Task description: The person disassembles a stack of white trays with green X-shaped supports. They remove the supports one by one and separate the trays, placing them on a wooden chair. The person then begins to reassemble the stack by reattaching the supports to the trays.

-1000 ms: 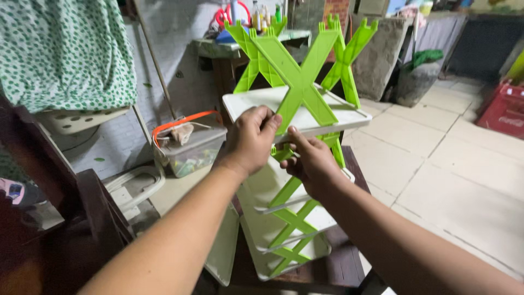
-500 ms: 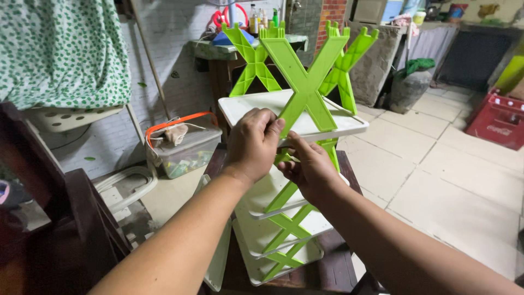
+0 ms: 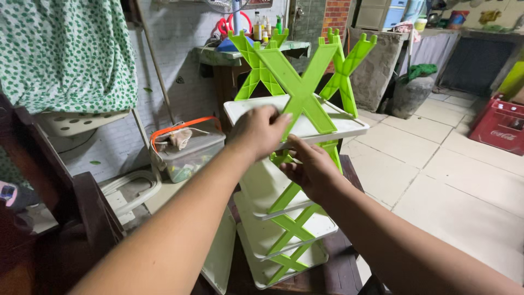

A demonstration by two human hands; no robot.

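Note:
A tiered plastic rack stands in front of me, with white shelves (image 3: 327,127) joined by lime-green X-shaped side pieces (image 3: 299,87). My left hand (image 3: 257,131) grips the front edge of the top white shelf, beside the near green X piece. Just below it, my right hand (image 3: 309,164) holds the green support under that shelf. Lower white shelves (image 3: 262,191) show beneath my arms. The rack rests on a dark wooden table (image 3: 327,273).
A clear plastic box with an orange handle (image 3: 185,146) sits left of the rack. A green-spotted cloth (image 3: 65,49) hangs at the upper left. A red crate (image 3: 502,127) stands on the tiled floor (image 3: 436,180) at the right. A cluttered shelf (image 3: 240,52) is behind.
My left hand has turned flatter over the top shelf's front edge. The view has shifted slightly; the rack stays in place.

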